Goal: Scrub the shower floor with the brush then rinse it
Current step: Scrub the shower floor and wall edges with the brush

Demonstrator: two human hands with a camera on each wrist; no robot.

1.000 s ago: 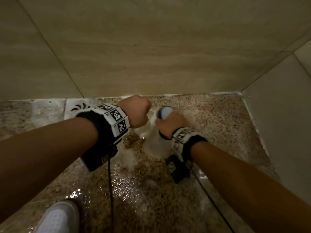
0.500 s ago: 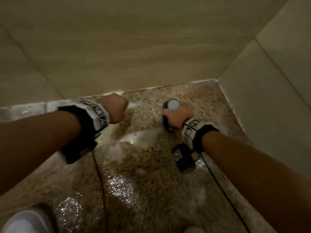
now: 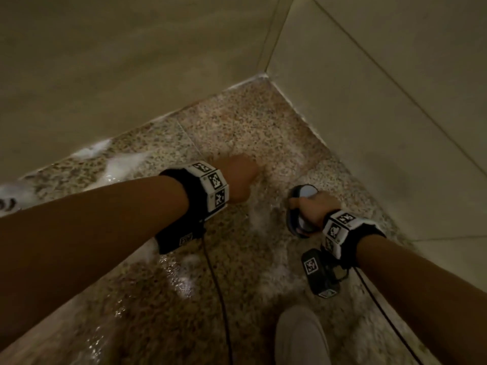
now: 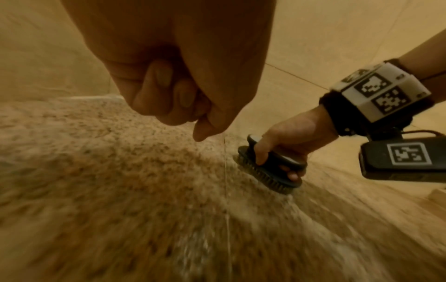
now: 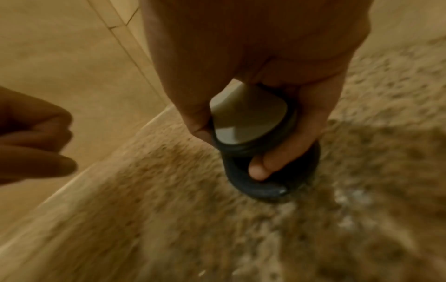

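Speckled brown granite shower floor (image 3: 245, 122) runs wet and foamy into a corner of beige wall tiles (image 3: 369, 106), which now sits at one o'clock — half a second ago it lay further right. Her right hand (image 3: 315, 209) grips the dark oval scrub brush with the pale grey top (image 3: 303, 192), fingers curled through its handle, bristles on the floor at three o'clock, nearer the side wall than before. Left hand (image 3: 241, 179) — clenched in an empty fist — hovers at centre. White foam (image 3: 123, 163) trails off toward nine o'clock; a white shoe (image 3: 300, 335) has come in at six.
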